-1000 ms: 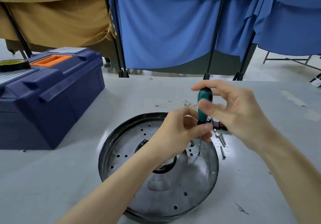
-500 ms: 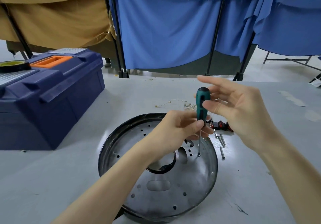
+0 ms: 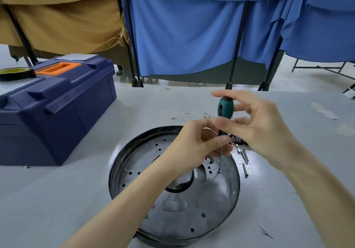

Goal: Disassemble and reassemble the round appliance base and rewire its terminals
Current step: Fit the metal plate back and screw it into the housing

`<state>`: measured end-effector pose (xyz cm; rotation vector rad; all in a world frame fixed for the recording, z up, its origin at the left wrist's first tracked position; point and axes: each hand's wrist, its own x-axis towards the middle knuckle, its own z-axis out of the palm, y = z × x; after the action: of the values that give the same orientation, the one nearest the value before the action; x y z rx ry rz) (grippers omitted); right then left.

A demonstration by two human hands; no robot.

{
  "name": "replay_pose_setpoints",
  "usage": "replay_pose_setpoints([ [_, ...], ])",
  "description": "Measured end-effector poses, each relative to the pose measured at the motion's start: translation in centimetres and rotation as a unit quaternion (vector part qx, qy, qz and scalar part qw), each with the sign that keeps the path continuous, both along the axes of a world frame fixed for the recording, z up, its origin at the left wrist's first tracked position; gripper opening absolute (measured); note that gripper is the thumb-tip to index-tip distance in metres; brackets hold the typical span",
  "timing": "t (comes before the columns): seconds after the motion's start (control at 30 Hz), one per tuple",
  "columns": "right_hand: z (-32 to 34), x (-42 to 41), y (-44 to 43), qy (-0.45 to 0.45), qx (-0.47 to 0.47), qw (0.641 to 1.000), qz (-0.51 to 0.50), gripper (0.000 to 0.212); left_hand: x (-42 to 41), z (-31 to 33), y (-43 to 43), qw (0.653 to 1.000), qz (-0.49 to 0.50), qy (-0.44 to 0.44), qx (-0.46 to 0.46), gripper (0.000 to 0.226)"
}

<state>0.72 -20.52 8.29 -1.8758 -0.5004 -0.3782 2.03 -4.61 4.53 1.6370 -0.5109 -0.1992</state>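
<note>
A round metal appliance base [image 3: 192, 215] with a dark rim, several small holes and a central opening lies flat on the grey table. A green-handled screwdriver [image 3: 224, 109] stands upright over it, its tip on a screw [image 3: 218, 171] near the base's right side. My left hand [image 3: 199, 147] pinches the shaft just under the handle. My right hand [image 3: 255, 124] holds the handle between thumb and fingers.
Loose screws [image 3: 245, 156] lie right of the base, beside a small red and black part [image 3: 238, 142]. Thin wires [image 3: 192, 114] lie behind it. A blue toolbox [image 3: 57, 109] with an orange handle stands at the left, a tape roll [image 3: 17, 72] on top. Curtains hang behind the table [image 3: 297, 199].
My right hand's fingers opened off the handle and have closed round it again, turning the screwdriver. My left hand stays on the shaft. The base has not moved.
</note>
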Motion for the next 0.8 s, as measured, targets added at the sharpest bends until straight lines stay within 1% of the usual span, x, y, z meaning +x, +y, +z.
replay_pose_setpoints([
  [0.07, -0.01, 0.06, 0.06, -0.011, 0.011, 0.999, -0.028, 0.042, -0.18, 0.16, -0.04, 1.000, 0.005, -0.002, 0.001, 0.034],
  [0.17, 0.22, 0.13, -0.46, 0.003, 0.057, 0.998, -0.005, 0.040, -0.28, 0.18, 0.20, 0.999, -0.034, 0.011, 0.020, 0.018],
  [0.23, 0.14, 0.07, -0.29, 0.013, 0.049, 0.999, 0.007, 0.031, -0.22, 0.06, -0.01, 0.999, -0.020, 0.010, 0.025, 0.008],
  [0.27, 0.03, 0.01, 0.01, 0.011, 0.030, 0.999, 0.000, 0.032, -0.21, 0.05, -0.24, 1.000, 0.001, -0.003, 0.029, 0.010],
  [0.33, -0.25, -0.08, 0.45, -0.010, -0.015, 0.999, -0.037, 0.046, -0.17, 0.08, -0.60, 0.999, 0.025, -0.026, 0.037, 0.026],
  [0.4, -0.16, -0.03, 0.31, -0.014, -0.004, 0.999, -0.050, 0.054, -0.23, 0.13, -0.39, 0.999, 0.000, -0.014, 0.028, 0.036],
  [0.47, 0.04, -0.05, -0.23, -0.002, 0.024, 0.999, -0.025, 0.057, -0.20, 0.09, 0.11, 0.999, -0.029, 0.004, 0.016, 0.032],
  [0.53, 0.11, -0.11, -0.27, 0.012, 0.039, 0.999, -0.001, 0.047, -0.12, -0.02, 0.22, 1.000, -0.021, 0.005, 0.008, 0.023],
  [0.6, -0.03, -0.10, 0.16, 0.006, 0.015, 1.000, -0.011, 0.036, -0.04, -0.05, -0.09, 1.000, 0.008, 0.000, -0.002, 0.018],
  [0.67, -0.09, -0.11, 0.46, -0.009, -0.010, 0.998, -0.056, 0.045, -0.02, 0.05, -0.46, 0.999, 0.033, -0.008, -0.013, 0.029],
  [0.7, -0.07, -0.01, 0.37, -0.010, -0.003, 0.997, -0.071, 0.050, -0.03, 0.10, -0.47, 0.999, 0.035, -0.008, -0.014, 0.032],
  [0.77, 0.00, 0.18, -0.15, 0.003, 0.035, 0.997, -0.067, 0.059, -0.18, 0.19, -0.38, 1.000, 0.012, -0.015, 0.004, 0.029],
  [0.8, 0.11, 0.16, -0.26, 0.010, 0.051, 0.997, -0.055, 0.058, -0.28, 0.18, -0.37, 1.000, -0.002, -0.022, 0.020, 0.025],
])
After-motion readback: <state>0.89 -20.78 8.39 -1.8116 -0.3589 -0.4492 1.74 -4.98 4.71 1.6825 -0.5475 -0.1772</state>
